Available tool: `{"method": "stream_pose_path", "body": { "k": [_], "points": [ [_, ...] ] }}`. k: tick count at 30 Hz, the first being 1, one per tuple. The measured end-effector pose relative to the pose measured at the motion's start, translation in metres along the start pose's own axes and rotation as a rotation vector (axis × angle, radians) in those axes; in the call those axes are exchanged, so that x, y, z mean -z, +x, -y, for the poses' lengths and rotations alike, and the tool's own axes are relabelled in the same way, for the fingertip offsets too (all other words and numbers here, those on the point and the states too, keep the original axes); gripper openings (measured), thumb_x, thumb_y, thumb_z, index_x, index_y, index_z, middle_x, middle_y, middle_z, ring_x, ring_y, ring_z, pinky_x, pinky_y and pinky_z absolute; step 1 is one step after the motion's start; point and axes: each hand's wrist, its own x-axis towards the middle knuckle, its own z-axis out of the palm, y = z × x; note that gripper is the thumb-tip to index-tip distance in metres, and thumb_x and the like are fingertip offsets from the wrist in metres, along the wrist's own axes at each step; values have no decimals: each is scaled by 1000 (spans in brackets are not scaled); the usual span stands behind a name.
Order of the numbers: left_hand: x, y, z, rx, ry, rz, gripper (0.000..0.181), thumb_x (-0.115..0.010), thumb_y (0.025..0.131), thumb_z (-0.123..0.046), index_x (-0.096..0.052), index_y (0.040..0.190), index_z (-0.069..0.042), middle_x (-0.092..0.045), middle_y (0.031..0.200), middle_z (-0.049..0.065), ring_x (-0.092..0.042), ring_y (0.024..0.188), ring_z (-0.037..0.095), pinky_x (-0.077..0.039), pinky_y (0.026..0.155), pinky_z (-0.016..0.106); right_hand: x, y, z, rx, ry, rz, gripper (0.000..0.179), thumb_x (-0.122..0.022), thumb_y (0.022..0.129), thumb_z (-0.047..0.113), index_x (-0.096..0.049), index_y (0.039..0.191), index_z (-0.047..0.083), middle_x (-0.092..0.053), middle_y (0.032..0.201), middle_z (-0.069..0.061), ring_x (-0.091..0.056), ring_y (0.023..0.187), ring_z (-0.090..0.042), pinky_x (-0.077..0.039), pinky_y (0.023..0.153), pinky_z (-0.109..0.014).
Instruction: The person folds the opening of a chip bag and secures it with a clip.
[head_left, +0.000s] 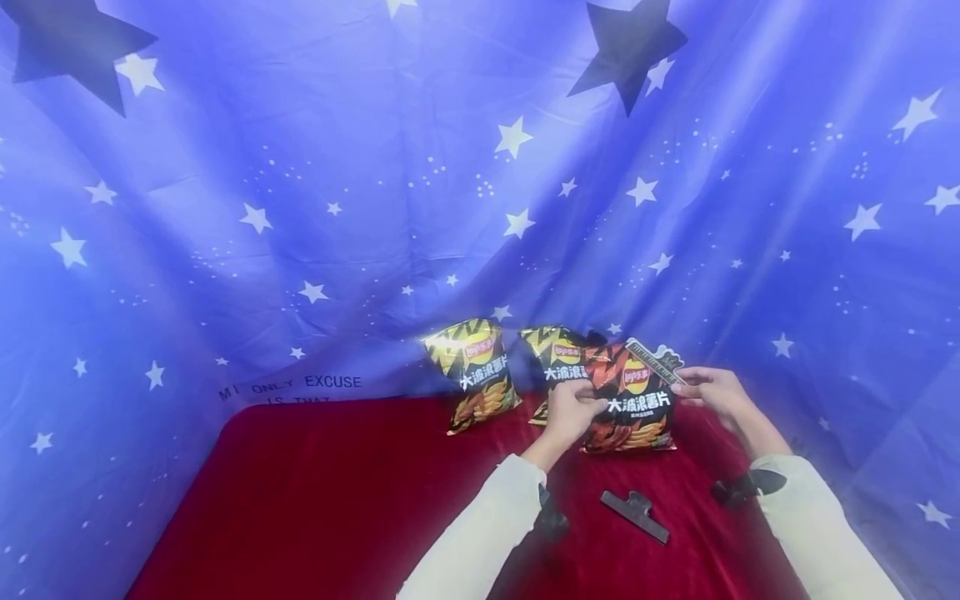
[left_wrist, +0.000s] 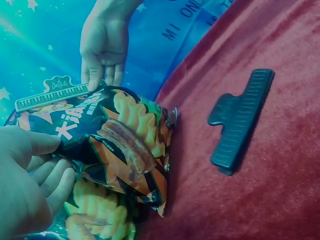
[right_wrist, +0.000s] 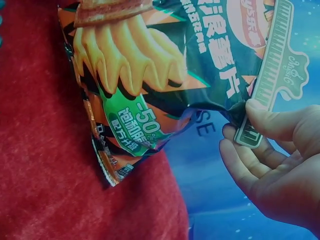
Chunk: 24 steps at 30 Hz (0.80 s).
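An orange-and-black bag of chips (head_left: 628, 417) stands upright on the red cloth, tilted a little. My left hand (head_left: 572, 412) pinches its left side between thumb and fingers. A bag clip (right_wrist: 272, 55) with a piano-key pattern and a "Music" tab lies along the bag's top edge. My right hand (right_wrist: 285, 155) pinches one end of this clip, thumb on the front and fingers behind. In the left wrist view the clip (left_wrist: 52, 97) spans most of the top edge. A plain black clip (head_left: 635, 515) lies on the cloth in front of the bag.
Two yellow-and-black chip bags stand at the back, one (head_left: 474, 375) farther left and one (head_left: 551, 358) partly hidden behind my left hand and the orange bag. A blue star-patterned curtain (head_left: 405, 167) hangs behind the red cloth (head_left: 300, 492).
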Motion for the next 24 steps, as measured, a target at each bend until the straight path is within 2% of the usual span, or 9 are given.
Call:
{"method": "stream_pose_path", "body": {
  "k": [5,9,12,16,24],
  "points": [
    [-4,-1,5,19,26,-27,23,-84,80,-4,-78,102,0,-79,90,13,-77,80,17,-59,72,19,-3,2,-8,-17,31,31,64,-65,96,1,-32,146,-20,-66,87,13,-68,80,-3,-62,85,-32],
    [-1,-1,6,-17,34,-59,19,-84,79,-5,-79,96,1,-79,84,13,-77,75,16,-57,68,17,-7,3,-11,-19,18,38,64,-66,96,3,-32,145,-21,-68,89,9,-69,79,-5,-63,85,-35],
    [2,-1,8,-19,36,-67,16,-84,78,-4,-79,93,1,-79,81,12,-76,70,14,-56,62,16,-10,3,-11,-29,-6,40,64,-68,96,7,-36,144,-20,-70,91,4,-69,80,-5,-63,86,-37],
    [7,-1,11,27,26,-58,15,-85,78,-5,-79,91,0,-79,80,12,-74,66,11,-53,57,15,-16,3,-11,-31,-28,47,60,-67,96,7,-39,141,-21,-71,95,-1,-68,81,-6,-63,86,-38],
    [15,-1,14,40,34,-33,13,-84,79,-5,-78,88,1,-78,77,13,-69,58,8,-53,52,17,-22,2,-11,-38,-17,97,58,-68,95,7,-43,137,-22,-71,96,-2,-69,82,-8,-61,90,-45]
  ]
}}
